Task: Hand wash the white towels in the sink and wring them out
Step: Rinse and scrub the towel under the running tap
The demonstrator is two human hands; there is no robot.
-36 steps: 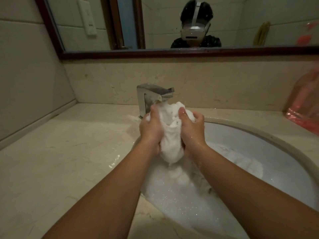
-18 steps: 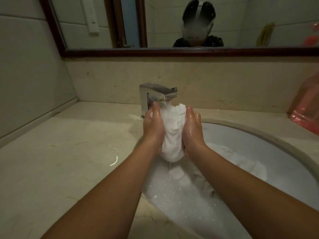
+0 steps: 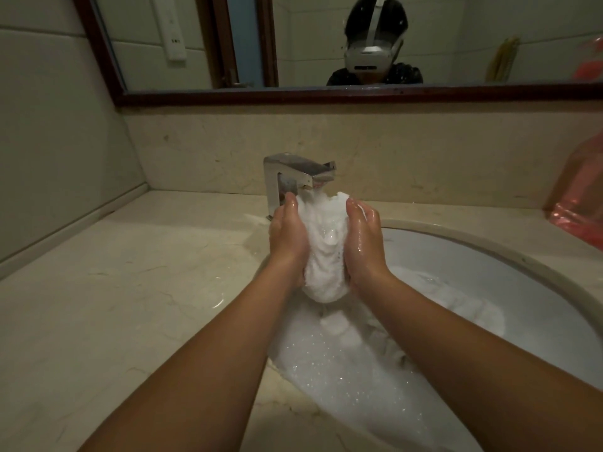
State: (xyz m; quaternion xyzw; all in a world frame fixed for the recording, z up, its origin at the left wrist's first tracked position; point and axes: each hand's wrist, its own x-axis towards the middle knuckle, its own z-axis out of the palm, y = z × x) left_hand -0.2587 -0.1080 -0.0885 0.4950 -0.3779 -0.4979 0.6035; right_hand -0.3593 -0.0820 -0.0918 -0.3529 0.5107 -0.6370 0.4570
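Left hand: my left hand (image 3: 288, 238) cups the left side of the bunched, soapy white towel (image 3: 326, 252), palm pressed in
Right hand: my right hand (image 3: 363, 241), wet and shining, cups the opposite side; the two hands clamp the towel between them
Towel position: raised above the round white sink basin (image 3: 509, 265), its top just under the spout of the square chrome faucet (image 3: 287, 174)
Basin contents: foamy water (image 3: 342, 373) with more white cloth (image 3: 463, 308) lying in it
Surroundings: beige marble counter (image 3: 130, 288); pink plastic bag (image 3: 577, 210) at far right
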